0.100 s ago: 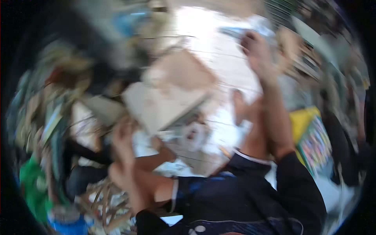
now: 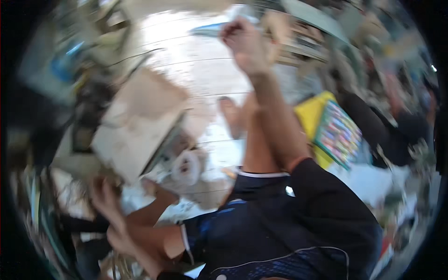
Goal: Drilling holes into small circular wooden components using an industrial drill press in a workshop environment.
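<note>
The picture is smeared by motion. My right hand (image 2: 245, 46) is stretched out over the pale tiled floor, its fingers curled in. What they hold, if anything, is too blurred to make out. Beside those fingertips lies a flat blue thing (image 2: 207, 29). Low at the left, my left hand (image 2: 111, 210) is by my left knee, fingers stretched and thumb apart, with nothing seen in it. Just beyond it stands a pale, box-like panel (image 2: 137, 140) with brownish stains. A whitish round thing (image 2: 186, 167) with dark spots in its middle sits between that panel and my legs.
A yellow sheet (image 2: 311, 114) and a colourful patterned board with a green edge (image 2: 338, 133) lie right of my right arm. Stacked slats (image 2: 301, 46) are at the far right. Blurred clutter lines both sides. My bare foot (image 2: 231, 116) rests on the tiles (image 2: 186, 70).
The whole view has swung right, so the panel, floor and both hands now appear further left. The right hand also appears a little higher, still by the blue thing.
</note>
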A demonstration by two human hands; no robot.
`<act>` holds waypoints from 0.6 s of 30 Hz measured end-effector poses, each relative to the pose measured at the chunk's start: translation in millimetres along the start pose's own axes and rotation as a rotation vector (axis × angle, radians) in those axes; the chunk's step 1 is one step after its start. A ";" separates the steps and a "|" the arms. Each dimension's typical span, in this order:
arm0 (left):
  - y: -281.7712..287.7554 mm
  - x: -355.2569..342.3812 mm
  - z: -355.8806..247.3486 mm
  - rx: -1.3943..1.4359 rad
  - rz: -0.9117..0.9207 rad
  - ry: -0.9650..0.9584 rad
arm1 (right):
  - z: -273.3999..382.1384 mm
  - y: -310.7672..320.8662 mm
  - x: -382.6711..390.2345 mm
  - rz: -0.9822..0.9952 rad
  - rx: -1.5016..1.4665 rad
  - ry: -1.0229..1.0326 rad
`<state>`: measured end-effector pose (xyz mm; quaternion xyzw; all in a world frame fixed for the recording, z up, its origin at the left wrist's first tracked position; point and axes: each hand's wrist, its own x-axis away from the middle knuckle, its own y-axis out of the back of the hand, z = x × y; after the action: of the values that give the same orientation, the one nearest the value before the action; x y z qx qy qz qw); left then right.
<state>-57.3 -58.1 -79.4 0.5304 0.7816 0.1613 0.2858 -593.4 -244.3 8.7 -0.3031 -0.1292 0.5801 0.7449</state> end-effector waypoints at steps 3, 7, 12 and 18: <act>1.5 -13.8 12.7 0.033 0.099 -0.183 | 29.2 51.8 45.7 -0.136 0.193 0.184; 5.7 -10.5 15.2 -0.064 -0.054 -0.108 | 73.9 131.6 120.1 -0.367 0.706 0.170; 9.0 2.9 -18.8 -0.058 -0.114 0.032 | 154.9 241.2 208.8 -0.570 1.667 0.062; 6.3 4.0 -31.7 -0.136 -0.156 -0.082 | 183.2 312.0 285.1 -0.430 1.989 -0.626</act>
<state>-73.4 -50.4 -52.1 0.4534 0.7954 0.1696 0.3647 -854.6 124.4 -80.9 0.6337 0.1661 0.3334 0.6780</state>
